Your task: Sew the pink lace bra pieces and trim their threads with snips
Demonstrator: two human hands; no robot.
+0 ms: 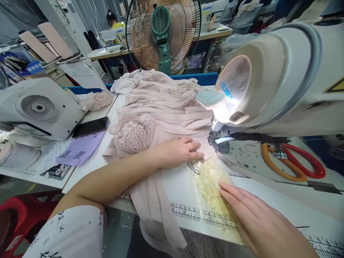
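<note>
A pale pink garment with a lace cup (137,134) lies under my left forearm, its fabric running to the needle area of the sewing machine (213,138). My left hand (178,153) is on this fabric just left of the needle, fingers bent and pressed together over it. Below those fingertips shows a thin metal loop (194,167); what it belongs to is hidden. My right hand (258,216) lies with straight fingers on the yellowish, crinkled film patch (212,182) on the tabletop, fingertips touching it. A strip of the fabric hangs over the front edge.
More lace garments (156,86) are heaped behind. Orange-and-red-handled scissors (292,161) lie right of the needle. At left are a phone (91,127), a purple paper (80,148) and another machine (40,107). A large fan (163,36) stands behind; a person sits farther back.
</note>
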